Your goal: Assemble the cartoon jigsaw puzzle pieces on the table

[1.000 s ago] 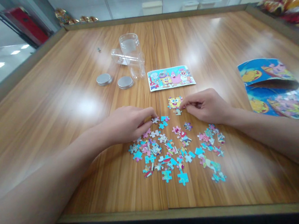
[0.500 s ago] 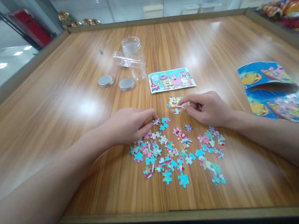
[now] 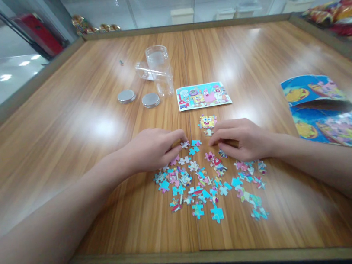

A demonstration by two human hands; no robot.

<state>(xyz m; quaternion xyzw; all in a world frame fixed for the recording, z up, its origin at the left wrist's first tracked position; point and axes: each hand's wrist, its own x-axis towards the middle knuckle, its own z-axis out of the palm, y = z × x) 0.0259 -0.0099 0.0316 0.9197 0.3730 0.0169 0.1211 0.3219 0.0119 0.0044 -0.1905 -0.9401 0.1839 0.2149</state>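
Observation:
My left hand [image 3: 155, 149] rests low over the table, index finger and thumb apart. Its index fingertip is at a small pale puzzle piece [image 3: 185, 145] lying on the wood. My right hand [image 3: 240, 138] hovers opposite with its fingers stretched out and the thumb apart, holding nothing that I can see. Just beyond its fingertips are a few joined puzzle pieces showing a yellow smiling face [image 3: 207, 121]. A purple-blue piece [image 3: 222, 154] is partly covered by the right thumb. Towards me spreads a heap of loose puzzle pieces [image 3: 200, 189], mostly turquoise and pink.
A printed picture card [image 3: 204, 96] lies beyond the joined pieces. Clear plastic jars [image 3: 161, 70], one upright and one on its side, stand behind two silver lids [image 3: 151, 100]. A blue printed wrapper [image 3: 326, 110] lies at right. Raised edging [image 3: 194, 25] borders the table.
My right hand has moved off the yellow-face pieces, back towards me, over the purple-blue piece; its fingers have straightened. My left hand stays nearly where it was.

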